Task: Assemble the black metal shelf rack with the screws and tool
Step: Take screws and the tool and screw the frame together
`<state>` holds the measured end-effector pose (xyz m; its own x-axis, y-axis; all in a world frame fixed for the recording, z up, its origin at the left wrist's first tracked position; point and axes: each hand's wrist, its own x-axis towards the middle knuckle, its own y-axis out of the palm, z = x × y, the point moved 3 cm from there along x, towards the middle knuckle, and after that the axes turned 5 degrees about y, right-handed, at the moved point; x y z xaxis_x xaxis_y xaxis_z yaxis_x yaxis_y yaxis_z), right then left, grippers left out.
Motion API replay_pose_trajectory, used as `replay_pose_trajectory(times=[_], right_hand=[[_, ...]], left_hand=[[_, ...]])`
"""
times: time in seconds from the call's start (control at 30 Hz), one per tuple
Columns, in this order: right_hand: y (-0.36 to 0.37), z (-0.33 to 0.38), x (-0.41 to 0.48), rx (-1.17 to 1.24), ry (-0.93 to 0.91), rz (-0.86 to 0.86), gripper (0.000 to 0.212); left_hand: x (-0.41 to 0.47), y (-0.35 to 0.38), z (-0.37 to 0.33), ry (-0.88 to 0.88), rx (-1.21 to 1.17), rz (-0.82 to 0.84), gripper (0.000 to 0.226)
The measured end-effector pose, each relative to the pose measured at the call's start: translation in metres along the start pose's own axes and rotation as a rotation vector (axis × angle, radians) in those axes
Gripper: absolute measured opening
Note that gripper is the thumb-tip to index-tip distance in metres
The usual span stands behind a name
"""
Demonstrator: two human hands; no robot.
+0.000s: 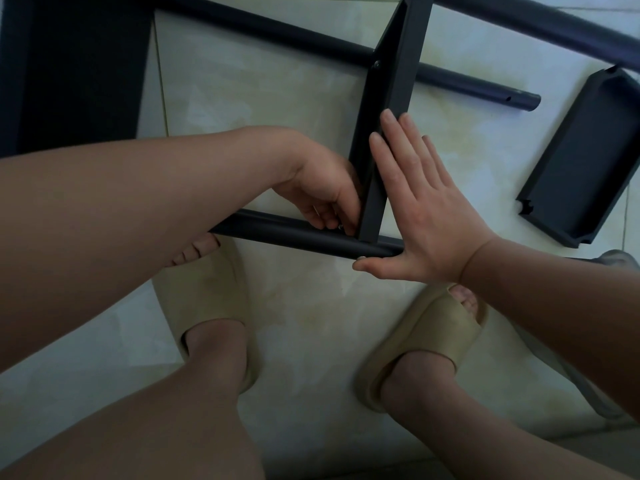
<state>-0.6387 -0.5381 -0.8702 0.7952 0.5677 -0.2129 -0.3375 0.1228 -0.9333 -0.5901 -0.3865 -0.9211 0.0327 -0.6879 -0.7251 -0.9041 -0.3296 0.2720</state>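
A black shelf panel (389, 84) stands on edge between two black round tubes, the near tube (294, 233) and the far tube (277, 32). My left hand (322, 192) curls at the joint where the panel meets the near tube and pinches a small silver screw (340, 226). My right hand (426, 209) lies flat against the panel's right face with straight fingers, its thumb stretched along the near tube. A second screw head (376, 64) shows at the panel's far joint. No tool is visible.
A loose black shelf tray (585, 157) lies on the pale tiled floor at the right. Another black tube (540, 26) runs across the top right, and a dark panel (69, 71) fills the top left. My feet in beige slippers (207, 299) stand just before the near tube.
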Motion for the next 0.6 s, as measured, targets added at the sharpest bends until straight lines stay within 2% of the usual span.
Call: replay_pose_trajectory(times=[0.23,0.37,0.6], right_hand=[[0.0002,0.0001,0.0002,0.003,-0.003,-0.005,0.126],[0.0006,-0.0002,-0.0002,-0.002,-0.002,-0.01,0.126],[0.0005,0.0001,0.0005,0.0,-0.003,-0.01,0.126]], left_hand=[[-0.0067,-0.0074,-0.0025,-0.018,0.01,0.041,0.02],[-0.0024,-0.0026,0.0004,-0.013,-0.025,0.016,0.007],[-0.0033,-0.0036,-0.0002,0.019,-0.012,0.015,0.014]])
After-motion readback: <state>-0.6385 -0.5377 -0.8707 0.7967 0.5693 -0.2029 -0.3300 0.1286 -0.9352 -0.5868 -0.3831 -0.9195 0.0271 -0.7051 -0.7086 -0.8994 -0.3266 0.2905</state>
